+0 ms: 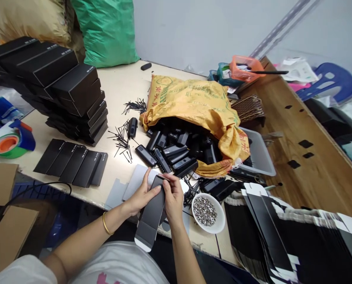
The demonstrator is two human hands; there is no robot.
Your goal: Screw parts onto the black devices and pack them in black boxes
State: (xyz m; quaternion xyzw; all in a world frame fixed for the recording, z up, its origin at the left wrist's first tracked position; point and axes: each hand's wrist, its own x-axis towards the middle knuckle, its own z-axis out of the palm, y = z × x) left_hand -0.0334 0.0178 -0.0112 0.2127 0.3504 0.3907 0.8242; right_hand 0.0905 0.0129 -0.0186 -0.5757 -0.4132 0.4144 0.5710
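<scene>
A narrow black cardboard box (150,215) slants between my hands at the table's front edge, its white-lined end flap hanging open toward me. My left hand (142,197), with a gold bangle on the wrist, grips its left side with the thumb on the face. At the upper end, my right hand (173,195) closes its fingers and thumb on the same box. Just beyond lie black handheld devices (164,157), spilling from a yellow woven sack (190,102). A white bowl (221,225) of small metal pieces stands right of my right hand.
Stacked black boxes (75,90) rise at the left, with several flatter ones (78,163) in front. Unfolded black cartons (261,221) fill the right front. Thin black sticks (122,140) lie mid-table. A tape roll (6,144) and cardboard flaps (10,236) are at far left.
</scene>
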